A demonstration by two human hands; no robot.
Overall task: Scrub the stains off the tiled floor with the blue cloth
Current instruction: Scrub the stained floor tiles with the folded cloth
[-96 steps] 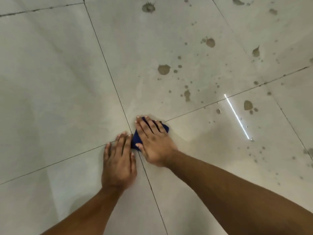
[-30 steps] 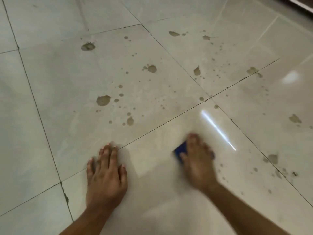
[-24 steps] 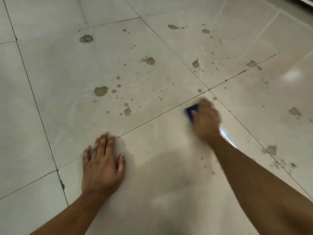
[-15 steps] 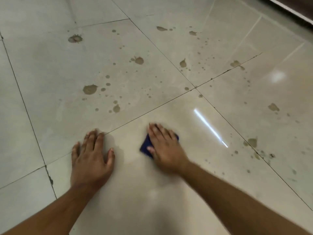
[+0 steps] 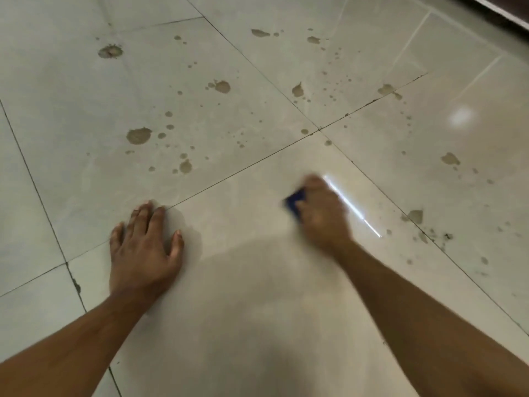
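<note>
On the near tile, the right hand (image 5: 322,216), fingers blurred, scrubbed with the cloth (image 5: 294,202); left hand (image 5: 144,247) splayed flat; stains (image 5: 138,136) beyond probably next.

Dim indoor light, streak glare on glossy floor (image 5: 257,282), right hand (image 5: 320,216) motion-blurred

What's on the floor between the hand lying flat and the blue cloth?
Nothing: in the head view, only bare, stain-free tile lies between the left hand and the blue cloth under the right hand.
</note>
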